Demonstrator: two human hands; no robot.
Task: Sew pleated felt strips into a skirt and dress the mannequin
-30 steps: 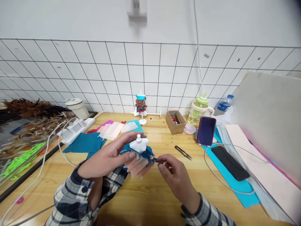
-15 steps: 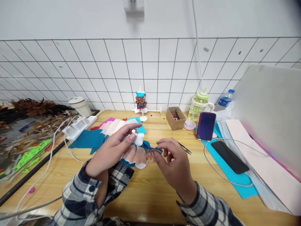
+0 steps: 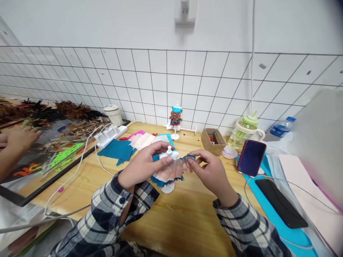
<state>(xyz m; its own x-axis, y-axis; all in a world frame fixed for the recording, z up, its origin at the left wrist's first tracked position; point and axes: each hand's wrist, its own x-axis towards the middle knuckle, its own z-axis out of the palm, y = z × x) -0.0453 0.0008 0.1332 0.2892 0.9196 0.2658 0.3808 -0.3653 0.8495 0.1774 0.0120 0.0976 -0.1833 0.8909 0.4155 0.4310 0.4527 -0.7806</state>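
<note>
A small white dress form [image 3: 171,155] stands tilted on its round base on the table. My left hand [image 3: 146,160] is closed around its upper body, thumb at the shoulder below the knobbed neck. A ruffled peach and teal paper skirt [image 3: 171,170] wraps the form, its teal lower edge jagged. With thumb and fingertips, my right hand [image 3: 211,169] pinches the skirt's gathered teal upper end, pulled out to the right. Behind stands a second dress form [image 3: 176,116] dressed in turquoise, brown and red.
Teal paper [image 3: 114,151] and peach sheets [image 3: 143,140] lie behind my left hand, near a power strip [image 3: 111,135]. A cardboard box [image 3: 214,142], a phone [image 3: 252,158] and a black phone-like object [image 3: 281,203] are on the right. Another person's hand [image 3: 20,141] reaches over feathers at left.
The view has swung left, so everything sits further right. Another person's hand has come into view at left. The skirt looks more spread out between my hands, and the scissors are hidden.
</note>
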